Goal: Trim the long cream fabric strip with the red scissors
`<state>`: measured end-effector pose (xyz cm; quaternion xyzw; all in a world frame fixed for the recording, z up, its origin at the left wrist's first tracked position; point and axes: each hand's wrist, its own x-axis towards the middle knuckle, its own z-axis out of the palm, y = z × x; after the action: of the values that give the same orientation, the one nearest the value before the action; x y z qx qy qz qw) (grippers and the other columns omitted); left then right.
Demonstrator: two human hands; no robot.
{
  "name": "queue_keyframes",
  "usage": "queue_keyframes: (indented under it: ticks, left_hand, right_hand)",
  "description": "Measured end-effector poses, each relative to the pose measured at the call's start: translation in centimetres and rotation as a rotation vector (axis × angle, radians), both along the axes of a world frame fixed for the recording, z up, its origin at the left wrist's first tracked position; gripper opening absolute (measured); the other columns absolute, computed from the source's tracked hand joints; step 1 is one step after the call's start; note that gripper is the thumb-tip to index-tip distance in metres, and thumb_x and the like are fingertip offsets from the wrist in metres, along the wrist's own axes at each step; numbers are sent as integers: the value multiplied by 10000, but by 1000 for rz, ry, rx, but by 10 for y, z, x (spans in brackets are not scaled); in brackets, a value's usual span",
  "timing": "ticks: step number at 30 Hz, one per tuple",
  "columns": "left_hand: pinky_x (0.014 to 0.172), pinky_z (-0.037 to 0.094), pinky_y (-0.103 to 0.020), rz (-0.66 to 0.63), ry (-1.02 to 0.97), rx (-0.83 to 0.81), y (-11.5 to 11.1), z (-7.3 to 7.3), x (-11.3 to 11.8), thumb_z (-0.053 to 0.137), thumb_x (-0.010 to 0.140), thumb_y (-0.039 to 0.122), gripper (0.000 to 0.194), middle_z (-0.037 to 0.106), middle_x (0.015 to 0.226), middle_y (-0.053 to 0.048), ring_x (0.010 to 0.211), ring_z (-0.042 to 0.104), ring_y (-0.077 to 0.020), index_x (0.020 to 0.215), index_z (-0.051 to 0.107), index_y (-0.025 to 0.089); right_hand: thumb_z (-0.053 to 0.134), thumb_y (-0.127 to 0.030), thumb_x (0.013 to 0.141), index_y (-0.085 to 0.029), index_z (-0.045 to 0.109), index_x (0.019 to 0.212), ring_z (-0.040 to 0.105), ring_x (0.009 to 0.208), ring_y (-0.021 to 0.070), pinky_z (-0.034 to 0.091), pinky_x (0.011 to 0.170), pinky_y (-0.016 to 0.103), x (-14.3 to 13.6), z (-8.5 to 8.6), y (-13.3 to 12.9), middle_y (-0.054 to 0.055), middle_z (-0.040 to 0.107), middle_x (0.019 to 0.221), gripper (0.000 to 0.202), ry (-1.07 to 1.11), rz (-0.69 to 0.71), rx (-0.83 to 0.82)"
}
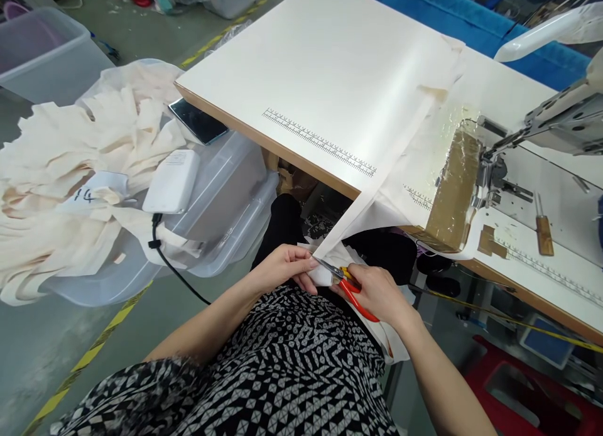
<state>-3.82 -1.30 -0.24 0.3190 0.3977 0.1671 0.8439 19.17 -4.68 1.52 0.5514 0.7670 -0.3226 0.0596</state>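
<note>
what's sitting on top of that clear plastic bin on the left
On the clear plastic bin lie a heap of cream fabric pieces, a white box and a dark phone. The fabric hides what is inside.

The cream fabric strip hanging off the sewing table looks like soft, matt woven cloth. The table's top is smooth, pale laminate with a wood-coloured edge. Just below the table, the scissors have shiny metal blades and glossy red plastic handles. Left of the table, the storage tub is clear, glossy plastic.
</note>
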Motion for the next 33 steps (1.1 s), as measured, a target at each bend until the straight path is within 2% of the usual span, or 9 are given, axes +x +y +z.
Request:
queue_keyframes:
  ticks: [5,8,13,16,18,22,28,30,33]
  left_hand:
    - [611,550,-248,-3,41,38,2,0,1,712,772,511,409,725,689,-91,639,714,-193,818,630,113]
    - [651,555,-275,-49,90,118,4,-4,-4,645,832,475,392,731,793,-100,686,716,-194,987,613,117]
    - [645,519,-298,22,471,712,23,-15,-4,596,855,371,496,582,1266,-144,760,643,-158,1302,494,181]
    - [850,485,-360,157,546,1039,41,-17,17,590,864,406,435,579,1240,-144,1074,568,-246,1224,571,163]
    - [938,435,-367,196,432,1119,51,-18,35,566,879,417,316,628,1132,-122,1094,551,-245,1032,646,152]
    - [698,453,-260,218,444,834,54,-32,37,479,912,415,299,639,789,-30,735,585,-157,804,610,169]
    - [480,316,-231,301,806,557,22,-71,-35,541,837,247,85,446,445,77,414,421,-122,870,548,170]
    - [511,365,-227,255,754,533,8,-62,-41,540,852,281,145,501,489,61,450,480,-126,924,581,162]
    - [671,486,-249,-3,291,396,-4,-27,-24,456,925,390,330,690,848,-52,761,662,-169,1118,590,159]
  right_hand:
    - [492,-622,867,-209,327,632,328,494,109,199,505,255,7,-4,-6,-33,407,544,503,84,-86,-63]
    - [515,-629,852,-212,317,648,340,522,114,230,512,247,16,-4,-16,-39,398,565,505,175,-174,-93]
    - [548,-577,858,-214,388,686,391,574,130,295,544,247,27,-6,-37,-28,429,623,433,340,-353,-110]
    - [565,-556,856,-206,444,704,413,587,136,320,560,250,26,-5,-42,-20,460,636,400,397,-406,-70]
    - [575,-536,857,-201,467,714,416,587,134,327,558,246,24,-2,-41,-22,463,635,379,415,-411,-51]
    - [596,-502,853,-197,486,721,435,588,133,346,559,240,26,5,-42,-24,465,638,349,419,-401,-37]
    - [548,-489,886,-194,491,745,456,613,143,357,574,247,33,6,-53,-12,481,663,332,453,-447,-108]
    - [568,-492,876,-192,487,743,455,625,143,359,587,247,29,5,-53,-12,488,675,338,467,-438,-160]
    - [592,-514,856,-192,473,727,435,627,140,348,590,248,21,7,-46,-13,490,678,367,461,-435,-213]
